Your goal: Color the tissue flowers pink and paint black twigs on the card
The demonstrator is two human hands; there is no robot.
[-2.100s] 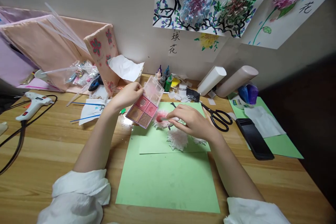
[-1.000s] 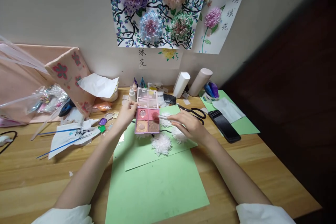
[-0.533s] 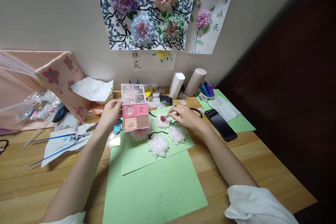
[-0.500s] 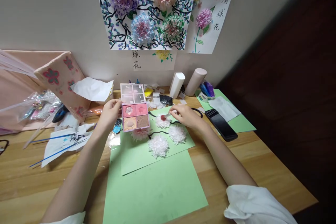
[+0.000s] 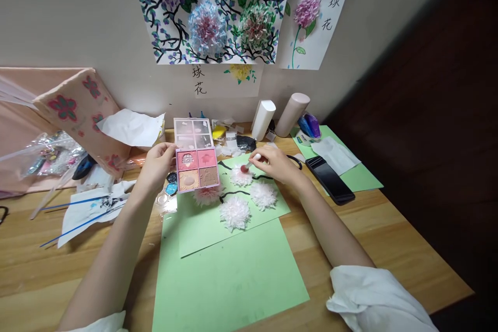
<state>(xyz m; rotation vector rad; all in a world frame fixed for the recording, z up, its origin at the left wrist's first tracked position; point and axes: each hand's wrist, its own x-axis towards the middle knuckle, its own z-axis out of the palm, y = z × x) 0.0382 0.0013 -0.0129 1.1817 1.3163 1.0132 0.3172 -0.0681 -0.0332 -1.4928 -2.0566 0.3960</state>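
My left hand [image 5: 161, 160] grips the left edge of an open blush palette [image 5: 198, 169], which has four pans in pink, peach and brown and a raised clear lid. Between the fingers of my right hand [image 5: 274, 163] is a small makeup brush [image 5: 253, 160]. Its reddish bristles touch the upper white paper flower [image 5: 240, 176]. Two more pale flowers, a lower one [image 5: 235, 212] and a right one [image 5: 264, 195], lie on the green paper [image 5: 206, 233] among black painted branches. A pinker flower [image 5: 207, 195] is partly hidden under the palette.
Left, blue-handled paintbrushes [image 5: 78, 228] rest on a stained tissue [image 5: 93, 215]. A black phone [image 5: 330, 180] lies right of my right hand. Two bottles, one white [image 5: 263, 120] and one beige [image 5: 292, 115], stand by the wall. A larger green sheet [image 5: 233, 280] lies in front.
The brush has tilted more upright, its bristles still at the upper flower. The palette has shifted slightly left and up in view, and the camera view has moved a little.
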